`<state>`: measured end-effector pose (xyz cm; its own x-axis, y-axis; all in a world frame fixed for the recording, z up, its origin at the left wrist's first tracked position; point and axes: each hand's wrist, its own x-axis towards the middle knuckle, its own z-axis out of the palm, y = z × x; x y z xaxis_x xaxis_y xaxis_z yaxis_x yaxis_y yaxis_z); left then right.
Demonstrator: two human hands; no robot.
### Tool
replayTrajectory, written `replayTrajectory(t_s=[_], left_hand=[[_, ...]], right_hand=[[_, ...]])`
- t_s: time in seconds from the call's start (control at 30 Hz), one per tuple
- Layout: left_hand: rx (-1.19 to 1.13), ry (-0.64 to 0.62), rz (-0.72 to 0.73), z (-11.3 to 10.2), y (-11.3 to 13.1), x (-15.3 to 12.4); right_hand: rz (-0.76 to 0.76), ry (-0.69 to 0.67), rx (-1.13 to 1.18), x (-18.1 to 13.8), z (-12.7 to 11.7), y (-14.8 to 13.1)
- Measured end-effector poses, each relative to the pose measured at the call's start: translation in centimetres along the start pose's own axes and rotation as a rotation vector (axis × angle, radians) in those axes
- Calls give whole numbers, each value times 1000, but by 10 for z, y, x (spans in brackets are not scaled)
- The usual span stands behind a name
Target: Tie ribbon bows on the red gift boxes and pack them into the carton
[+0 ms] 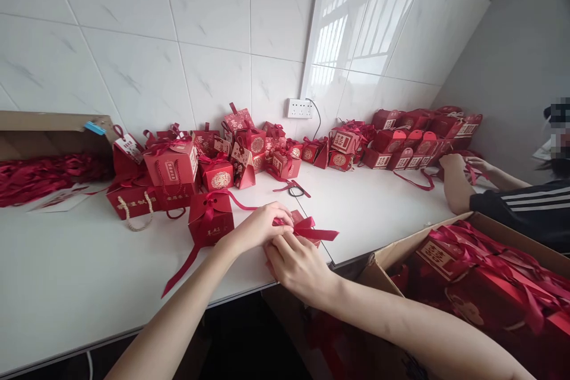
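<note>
Near the table's front edge, my left hand and my right hand meet over a small red gift box. The fingers of both are closed on a red ribbon, whose loop and tail stick out to the right. My hands cover most of the box, so the exact grip of the fingertips is hidden. Just left of my left hand stands a red gift box with a bow on its front and a long ribbon tail hanging down on the table.
Several red gift boxes stand along the tiled wall. More are stacked by a co-worker's hands at right. An open carton of ribboned boxes is at lower right. A carton with red ribbons sits at left. A black cord loop lies mid-table.
</note>
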<state>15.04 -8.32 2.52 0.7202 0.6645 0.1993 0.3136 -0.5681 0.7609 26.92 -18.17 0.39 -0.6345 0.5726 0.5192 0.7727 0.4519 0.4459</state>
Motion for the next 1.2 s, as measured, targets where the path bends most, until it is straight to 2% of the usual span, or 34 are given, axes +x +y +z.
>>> replayTrajectory(t_s=[0.2, 0.43, 0.6, 0.9, 1.2], left_hand=[[-13, -12, 7, 0, -2, -1], [94, -93, -35, -7, 13, 4], [190, -95, -56, -6, 21, 2], [164, -99, -32, -1, 13, -3], [76, -14, 7, 8, -1, -8]], right_hand=[[16, 45, -34, 0, 6, -2], [3, 57, -47, -1, 7, -3], [9, 106, 118, -3, 7, 1], [14, 206, 420, -5, 5, 8], [-41, 245, 364, -6, 8, 10]])
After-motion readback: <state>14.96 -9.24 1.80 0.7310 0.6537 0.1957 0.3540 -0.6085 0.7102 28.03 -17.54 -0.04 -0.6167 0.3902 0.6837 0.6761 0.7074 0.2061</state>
